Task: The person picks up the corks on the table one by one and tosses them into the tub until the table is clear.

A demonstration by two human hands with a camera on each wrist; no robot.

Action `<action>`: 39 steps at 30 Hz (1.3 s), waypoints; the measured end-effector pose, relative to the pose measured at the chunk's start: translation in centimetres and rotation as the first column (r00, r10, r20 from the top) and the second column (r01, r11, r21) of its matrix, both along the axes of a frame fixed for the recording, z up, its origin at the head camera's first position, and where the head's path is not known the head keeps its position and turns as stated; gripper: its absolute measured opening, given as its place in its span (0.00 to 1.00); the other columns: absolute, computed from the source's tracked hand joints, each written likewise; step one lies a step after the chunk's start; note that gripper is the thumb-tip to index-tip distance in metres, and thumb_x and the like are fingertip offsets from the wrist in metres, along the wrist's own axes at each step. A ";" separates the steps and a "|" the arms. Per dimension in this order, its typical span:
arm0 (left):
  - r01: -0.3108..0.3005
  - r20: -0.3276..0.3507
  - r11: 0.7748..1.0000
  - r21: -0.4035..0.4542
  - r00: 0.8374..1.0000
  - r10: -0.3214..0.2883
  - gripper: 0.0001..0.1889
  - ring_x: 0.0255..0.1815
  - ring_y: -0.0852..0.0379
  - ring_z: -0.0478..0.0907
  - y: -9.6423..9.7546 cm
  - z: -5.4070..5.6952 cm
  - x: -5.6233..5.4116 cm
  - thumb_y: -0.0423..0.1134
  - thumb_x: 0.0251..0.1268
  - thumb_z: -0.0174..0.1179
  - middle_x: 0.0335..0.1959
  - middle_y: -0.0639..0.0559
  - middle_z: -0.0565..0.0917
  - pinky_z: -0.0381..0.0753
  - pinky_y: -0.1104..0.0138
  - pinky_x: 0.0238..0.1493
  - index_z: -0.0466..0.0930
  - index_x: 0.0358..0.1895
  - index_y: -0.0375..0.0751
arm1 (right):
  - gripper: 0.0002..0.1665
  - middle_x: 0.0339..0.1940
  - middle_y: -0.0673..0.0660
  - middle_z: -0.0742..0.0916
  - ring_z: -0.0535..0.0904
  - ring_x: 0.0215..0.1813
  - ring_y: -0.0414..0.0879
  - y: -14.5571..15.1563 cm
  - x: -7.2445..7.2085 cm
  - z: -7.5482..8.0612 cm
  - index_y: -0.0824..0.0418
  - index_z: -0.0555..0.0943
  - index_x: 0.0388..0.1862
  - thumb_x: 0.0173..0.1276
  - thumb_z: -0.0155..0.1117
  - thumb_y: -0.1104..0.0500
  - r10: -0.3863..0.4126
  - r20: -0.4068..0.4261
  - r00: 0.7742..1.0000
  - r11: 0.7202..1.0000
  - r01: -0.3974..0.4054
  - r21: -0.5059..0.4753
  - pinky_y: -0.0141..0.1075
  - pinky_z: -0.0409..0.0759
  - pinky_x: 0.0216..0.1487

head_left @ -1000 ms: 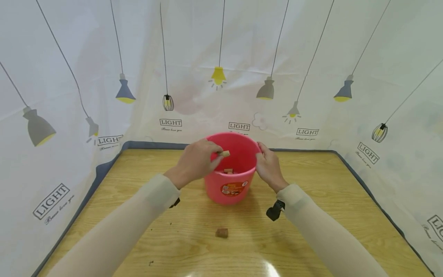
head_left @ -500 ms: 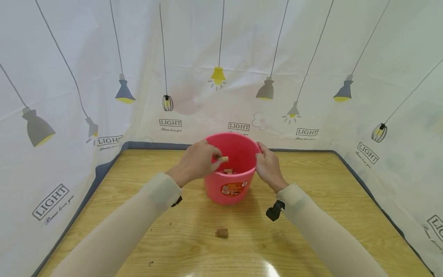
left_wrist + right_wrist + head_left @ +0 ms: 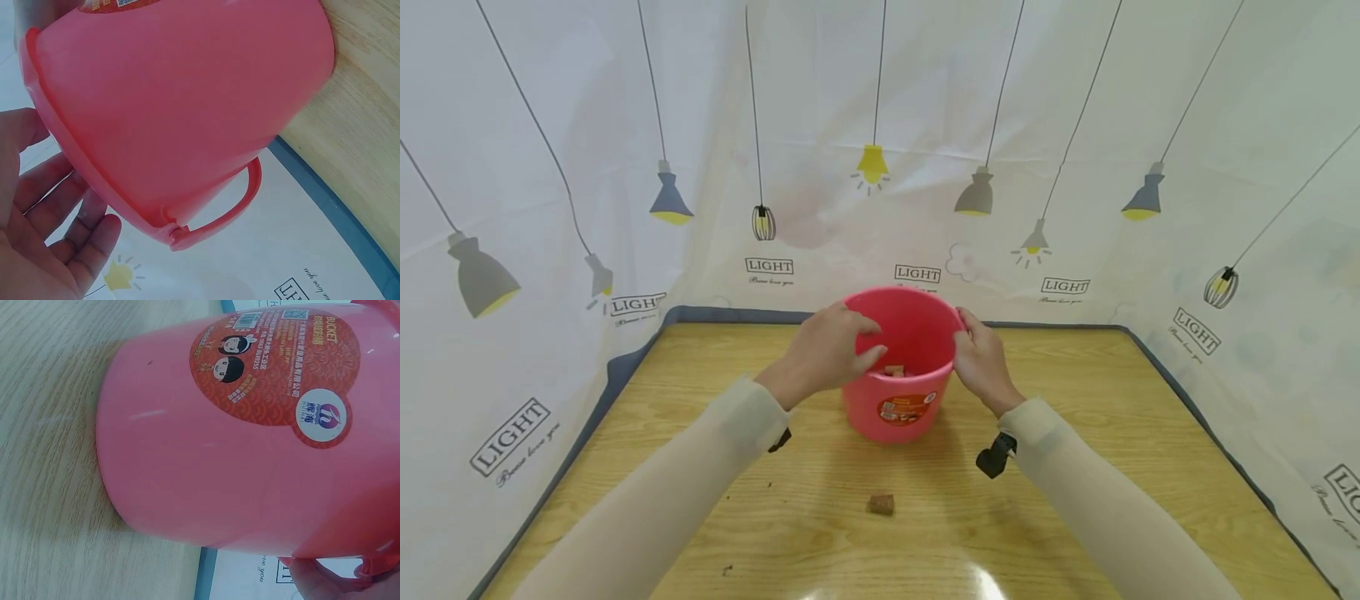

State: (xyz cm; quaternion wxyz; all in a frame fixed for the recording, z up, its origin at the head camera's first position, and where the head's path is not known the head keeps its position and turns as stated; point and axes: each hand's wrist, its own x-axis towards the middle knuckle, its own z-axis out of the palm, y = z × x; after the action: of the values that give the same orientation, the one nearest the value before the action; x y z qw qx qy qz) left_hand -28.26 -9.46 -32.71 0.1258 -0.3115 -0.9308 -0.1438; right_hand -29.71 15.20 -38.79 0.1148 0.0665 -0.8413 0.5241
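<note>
A pink plastic bucket (image 3: 863, 410) stands on the table, its mouth tilted a little toward me. Over its left rim reaches my left hand (image 3: 822, 348), thumb and fingers parted with nothing between them. The left wrist view shows those fingers (image 3: 69, 187) spread beside the rim. My right hand (image 3: 985, 365) grips the rim on the right side; in the right wrist view its fingers (image 3: 325, 581) are by the handle joint. Small tan cork-like pieces (image 3: 894, 371) lie inside the bucket, partly hidden by its front wall. One brown cork-like piece (image 3: 881, 504) lies on the table in front.
The wooden table (image 3: 700, 467) has a dark blue border along its edges. A white cloth (image 3: 820, 108) printed with hanging lamps rises behind and at both sides. Tiny dark specks dot the table at left. The bucket's pink handle (image 3: 240, 206) hangs at its side.
The small tan cork-like piece that my left thumb and fingers pinched has left the hand, and the fingers have parted. My right hand and the bucket have stayed in place.
</note>
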 end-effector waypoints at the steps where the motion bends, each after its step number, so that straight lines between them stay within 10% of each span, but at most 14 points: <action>1: 0.003 -0.008 1.000 0.008 1.000 -0.003 0.18 0.50 0.51 0.80 0.0 0.0 0.1 0.47 0.67 0.69 0.48 0.49 0.89 0.85 0.58 0.51 0.88 0.54 0.41 | 0.32 0.45 0.69 0.82 0.75 0.30 0.50 0.0 0.0 0.0 0.61 0.61 0.82 0.82 0.39 0.56 0.000 0.000 1.000 1.000 0.000 -0.003 0.38 0.77 0.37; 12: 0.070 -0.160 0.993 0.091 0.986 -0.055 0.16 0.47 0.52 0.81 -0.4 -0.5 1.0 0.45 0.64 0.71 0.46 0.51 0.90 0.84 0.59 0.51 0.89 0.51 0.41 | 0.32 0.71 0.62 0.77 0.77 0.61 0.55 0.0 -0.3 -0.3 0.63 0.62 0.81 0.80 0.39 0.57 -0.013 -0.009 1.000 1.000 0.013 0.003 0.49 0.75 0.65; 28: 0.244 -0.330 0.962 0.127 0.925 -0.191 0.16 0.39 0.56 0.82 0.0 -1.3 3.8 0.45 0.58 0.76 0.42 0.53 0.90 0.83 0.67 0.43 0.90 0.48 0.43 | 0.33 0.72 0.62 0.77 0.78 0.59 0.57 0.1 -0.2 -0.4 0.62 0.60 0.82 0.81 0.39 0.56 -0.014 -0.001 1.000 1.000 0.014 0.003 0.49 0.77 0.60; 39: 0.266 -0.333 0.954 0.136 0.920 -0.209 0.17 0.39 0.59 0.82 -0.3 -2.3 4.9 0.43 0.54 0.78 0.41 0.55 0.90 0.83 0.68 0.43 0.91 0.48 0.45 | 0.32 0.66 0.63 0.80 0.80 0.50 0.59 0.1 -0.2 -0.4 0.62 0.61 0.81 0.81 0.39 0.56 -0.009 -0.007 1.000 1.000 0.009 0.004 0.46 0.77 0.51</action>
State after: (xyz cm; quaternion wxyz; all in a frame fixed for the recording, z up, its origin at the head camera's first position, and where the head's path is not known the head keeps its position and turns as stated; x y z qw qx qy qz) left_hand -23.38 -9.76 -35.01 0.2815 -0.4287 -0.8373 -0.1893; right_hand -29.94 15.25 -39.17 0.1198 0.0645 -0.8423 0.5215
